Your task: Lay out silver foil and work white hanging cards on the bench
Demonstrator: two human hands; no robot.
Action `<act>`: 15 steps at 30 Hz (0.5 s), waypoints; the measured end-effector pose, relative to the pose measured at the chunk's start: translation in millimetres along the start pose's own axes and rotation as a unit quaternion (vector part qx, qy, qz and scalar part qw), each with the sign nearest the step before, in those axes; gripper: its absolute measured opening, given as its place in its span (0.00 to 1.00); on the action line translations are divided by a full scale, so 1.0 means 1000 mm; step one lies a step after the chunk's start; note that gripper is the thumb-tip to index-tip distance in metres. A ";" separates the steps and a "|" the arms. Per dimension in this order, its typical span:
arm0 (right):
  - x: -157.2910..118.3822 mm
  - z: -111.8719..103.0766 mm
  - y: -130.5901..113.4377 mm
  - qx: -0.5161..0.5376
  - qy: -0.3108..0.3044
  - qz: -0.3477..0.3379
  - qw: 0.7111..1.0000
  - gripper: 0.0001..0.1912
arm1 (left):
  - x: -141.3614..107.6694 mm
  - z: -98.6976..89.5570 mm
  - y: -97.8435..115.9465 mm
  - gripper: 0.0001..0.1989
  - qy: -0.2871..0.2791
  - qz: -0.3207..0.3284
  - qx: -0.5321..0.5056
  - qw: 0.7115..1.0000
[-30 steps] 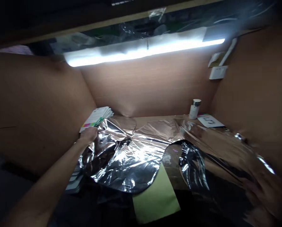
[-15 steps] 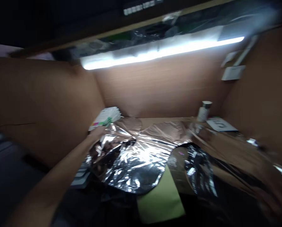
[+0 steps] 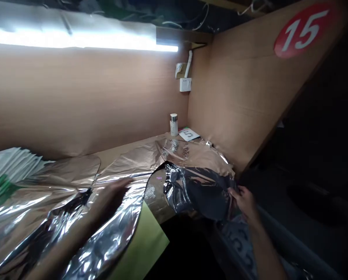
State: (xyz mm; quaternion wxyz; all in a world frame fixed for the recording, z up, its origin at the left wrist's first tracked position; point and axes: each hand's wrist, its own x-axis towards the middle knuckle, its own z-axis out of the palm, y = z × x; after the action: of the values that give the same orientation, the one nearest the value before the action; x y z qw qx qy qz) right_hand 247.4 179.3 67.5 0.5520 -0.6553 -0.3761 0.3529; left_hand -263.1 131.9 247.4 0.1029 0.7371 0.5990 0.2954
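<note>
Shiny silver plastic film [image 3: 112, 229] spreads over the worktop in a large crinkled sheet. Above it is my left hand [image 3: 111, 196], smeared by motion; its finger shape is unclear, and I cannot tell whether it touches the film. At the right edge of the worktop, my right hand [image 3: 243, 199] is closed on a dark shiny plastic sheet [image 3: 206, 190], pinching its outer end. Between the two films some of the worktop [image 3: 159, 188] shows, with a small pink scrap. A yellow-green sheet [image 3: 143, 241] sticks out from under the silver film at the front.
White papers [image 3: 19, 163] are stacked at the left. A white bottle with a metallic cap [image 3: 174, 125] stands at the back corner beside a numbered card [image 3: 188, 134]. Brown panels enclose the back and right; the right one [image 3: 235, 89] bears a red 15 sign [image 3: 303, 30].
The view has swung to the right. My left hand has left the papers' side and moved over the silver film. My right hand, blurred before, now shows plainly, gripping the dark plastic sheet.
</note>
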 end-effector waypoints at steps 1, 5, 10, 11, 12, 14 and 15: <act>-0.004 -0.002 0.002 0.018 0.000 -0.005 1.000 0.40 | 0.001 0.031 0.026 0.14 -0.055 0.123 -0.015 0.991; -0.009 -0.009 -0.011 -0.028 0.029 -0.084 0.996 0.31 | 0.030 0.163 0.121 0.10 -0.153 0.334 -0.034 0.930; -0.004 -0.015 -0.027 -0.143 0.015 -0.156 0.977 0.34 | 0.068 0.235 0.145 0.06 -0.199 0.365 0.060 0.908; -0.004 -0.015 -0.027 -0.141 0.007 -0.147 0.979 0.35 | 0.072 0.237 0.141 0.06 -0.205 0.364 0.055 0.907; -0.004 -0.015 -0.026 -0.138 -0.003 -0.138 0.981 0.35 | 0.074 0.238 0.137 0.05 -0.202 0.362 0.051 0.909; -0.006 -0.014 -0.023 -0.108 -0.026 -0.117 0.987 0.35 | 0.077 0.238 0.131 0.12 -0.197 0.354 0.032 0.914; -0.007 -0.014 -0.021 -0.086 -0.036 -0.109 0.990 0.34 | 0.078 0.238 0.130 0.13 -0.203 0.335 0.010 0.920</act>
State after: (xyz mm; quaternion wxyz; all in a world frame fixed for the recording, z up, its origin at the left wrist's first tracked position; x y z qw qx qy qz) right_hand 254.0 168.9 90.7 0.5149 -0.6423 -0.4939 0.2799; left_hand -14.6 219.3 146.0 0.1100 0.9400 0.2857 0.1509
